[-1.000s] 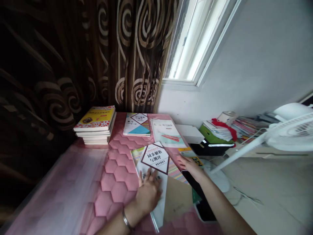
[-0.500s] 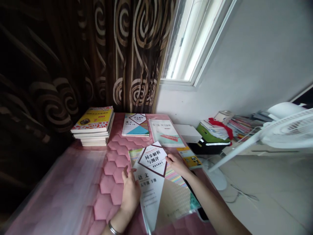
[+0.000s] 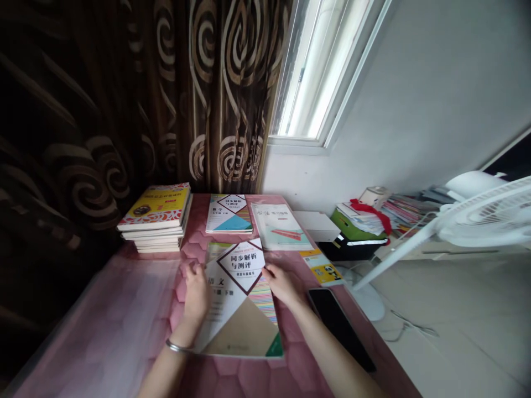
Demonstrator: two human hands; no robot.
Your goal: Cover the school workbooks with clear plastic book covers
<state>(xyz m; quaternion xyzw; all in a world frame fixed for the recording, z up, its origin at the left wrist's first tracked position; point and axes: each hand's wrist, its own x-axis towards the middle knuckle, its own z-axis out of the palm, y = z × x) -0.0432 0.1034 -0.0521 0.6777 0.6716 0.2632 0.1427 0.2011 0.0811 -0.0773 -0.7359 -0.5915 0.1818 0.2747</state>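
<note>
A workbook [image 3: 244,309] with a white diamond title panel and striped cover lies flat on the pink quilted table [image 3: 136,309]. My left hand [image 3: 196,293] rests on its left edge, fingers curled over the edge. My right hand [image 3: 282,283] lies on its right edge, fingers pressed flat on the cover. Both hands hold the workbook square on the table. A bracelet sits on my left wrist.
A stack of books [image 3: 156,218] stands at the back left. Two more workbooks [image 3: 230,213] [image 3: 282,228] lie behind. A small yellow booklet [image 3: 323,268] and a black phone [image 3: 340,326] lie at the right edge. A white fan [image 3: 477,221] and cluttered boxes [image 3: 359,235] stand to the right.
The workbook has slid left and turned straighter, uncovering the black phone. Both hands moved left with it, now one on each side edge.
</note>
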